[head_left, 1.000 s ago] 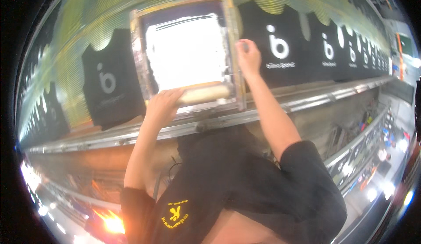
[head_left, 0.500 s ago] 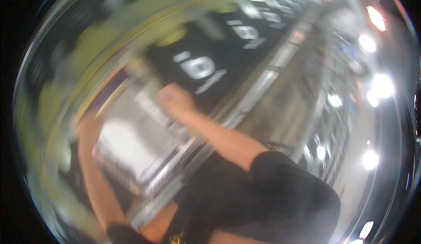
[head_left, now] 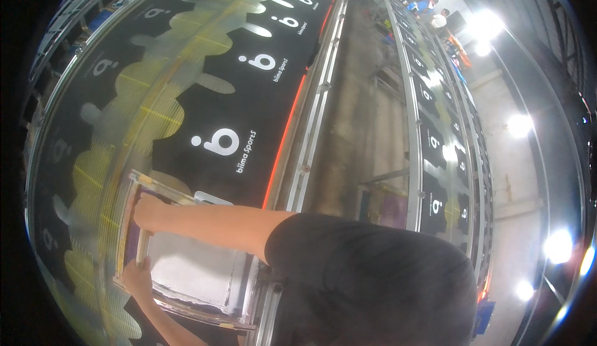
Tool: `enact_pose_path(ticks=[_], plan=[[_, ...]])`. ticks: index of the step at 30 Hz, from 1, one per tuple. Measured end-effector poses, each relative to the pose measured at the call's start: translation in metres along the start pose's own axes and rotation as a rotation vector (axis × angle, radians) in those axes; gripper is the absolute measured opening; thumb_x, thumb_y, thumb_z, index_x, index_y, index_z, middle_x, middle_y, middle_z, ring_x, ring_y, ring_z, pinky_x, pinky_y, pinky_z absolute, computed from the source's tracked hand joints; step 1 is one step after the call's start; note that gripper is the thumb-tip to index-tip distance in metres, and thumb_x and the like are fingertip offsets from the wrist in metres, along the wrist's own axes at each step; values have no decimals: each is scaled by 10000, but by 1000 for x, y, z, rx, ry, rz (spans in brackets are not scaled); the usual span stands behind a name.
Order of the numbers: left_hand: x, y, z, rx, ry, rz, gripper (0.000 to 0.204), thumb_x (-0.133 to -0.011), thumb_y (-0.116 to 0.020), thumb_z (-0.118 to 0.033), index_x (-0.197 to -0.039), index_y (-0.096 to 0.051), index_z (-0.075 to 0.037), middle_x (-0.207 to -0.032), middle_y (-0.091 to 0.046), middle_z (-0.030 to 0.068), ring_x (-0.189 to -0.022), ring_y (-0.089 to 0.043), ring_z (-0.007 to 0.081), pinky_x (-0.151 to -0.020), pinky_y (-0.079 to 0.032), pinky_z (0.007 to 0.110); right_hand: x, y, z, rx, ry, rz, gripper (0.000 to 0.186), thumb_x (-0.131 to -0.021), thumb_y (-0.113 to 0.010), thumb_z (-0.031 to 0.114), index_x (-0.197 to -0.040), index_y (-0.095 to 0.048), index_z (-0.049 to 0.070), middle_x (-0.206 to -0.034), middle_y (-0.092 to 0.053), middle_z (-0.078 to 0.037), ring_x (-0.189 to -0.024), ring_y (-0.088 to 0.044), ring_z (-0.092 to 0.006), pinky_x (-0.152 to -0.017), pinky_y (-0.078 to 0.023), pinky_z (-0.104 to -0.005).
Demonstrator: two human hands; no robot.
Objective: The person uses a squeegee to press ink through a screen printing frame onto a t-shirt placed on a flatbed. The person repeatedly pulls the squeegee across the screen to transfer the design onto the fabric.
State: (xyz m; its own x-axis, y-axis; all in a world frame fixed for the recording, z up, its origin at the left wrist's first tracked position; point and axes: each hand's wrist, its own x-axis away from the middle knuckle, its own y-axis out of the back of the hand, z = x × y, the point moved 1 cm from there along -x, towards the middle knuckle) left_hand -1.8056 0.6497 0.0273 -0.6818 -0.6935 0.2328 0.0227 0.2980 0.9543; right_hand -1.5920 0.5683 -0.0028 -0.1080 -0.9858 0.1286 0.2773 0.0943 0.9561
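A screen-printing frame (head_left: 200, 319) rests on the long table in the lower left, its mesh coated with white ink (head_left: 193, 271). Along the frame's left inner side stands a squeegee (head_left: 143, 245) with a pale bar-like handle. Both hands grip it: my right hand (head_left: 150, 213) is closed round its far end, my left hand (head_left: 135, 277) round its near end. The right forearm crosses over the frame's far part and hides some of it. Just beyond the frame, black fabric pieces (head_left: 186, 112) with white printed logos lie flat on the table.
A metal rail (head_left: 311, 140) borders the table's right side, with a red line along the fabric edge. Past the aisle (head_left: 354, 122) runs a second long table (head_left: 415, 178) with similar printed pieces. Other people (head_left: 439, 19) stand far off at the upper right.
My right hand, earlier a fist apart from the left at the frame's far right part, has come across to the squeegee at the left side. The view has turned and is sharper.
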Motion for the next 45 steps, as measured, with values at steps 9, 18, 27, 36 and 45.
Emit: enact_pose_path(ticks=[9, 18, 27, 36, 45], plan=[[93, -44, -75, 141, 6, -1, 343, -865, -836, -329, -1071, -793, -59, -992, -768, 191, -920, -722, 425, -832, -553, 525, 133, -32, -13, 37, 74, -70, 101, -761, -809, 311, -748, -802, 211, -820, -763, -6, -879, -729, -239, -839, -494, -380], [223, -109, -133, 193, -51, -113, 453, -780, -709, -81, -1232, -714, -107, -1181, -734, 112, -1098, -704, 344, -892, -590, 469, 298, -40, -12, -143, 225, -339, 101, -805, -680, 107, -890, -699, 56, -908, -702, -108, -946, -679, -287, -904, -502, -439], [323, -114, -164, 230, 51, -40, 559, -767, -782, -125, -1310, -677, -47, -1304, -711, 147, -1187, -689, 340, -976, -567, 473, 363, -31, 6, -158, 400, -131, 359, -705, -789, 92, -1041, -677, 36, -1018, -659, -83, -1027, -637, -275, -920, -461, -420], [148, -6, -90, 145, 20, 242, 324, -909, -749, -496, -1027, -797, -198, -940, -791, 106, -900, -759, 360, -769, -593, 478, 190, 23, -21, -136, 360, -59, 237, -811, -827, 280, -883, -679, 110, -866, -696, -104, -835, -686, -330, -800, -497, -464], [-2, 1, -21, 1, 62, 121, 519, -888, -751, -590, -970, -814, -81, -891, -782, 128, -879, -758, 332, -801, -598, 473, 17, 29, -23, 92, 49, 77, 372, -813, -861, 454, -1004, -785, 143, -1018, -781, -110, -1018, -741, -340, -855, -586, -495]])
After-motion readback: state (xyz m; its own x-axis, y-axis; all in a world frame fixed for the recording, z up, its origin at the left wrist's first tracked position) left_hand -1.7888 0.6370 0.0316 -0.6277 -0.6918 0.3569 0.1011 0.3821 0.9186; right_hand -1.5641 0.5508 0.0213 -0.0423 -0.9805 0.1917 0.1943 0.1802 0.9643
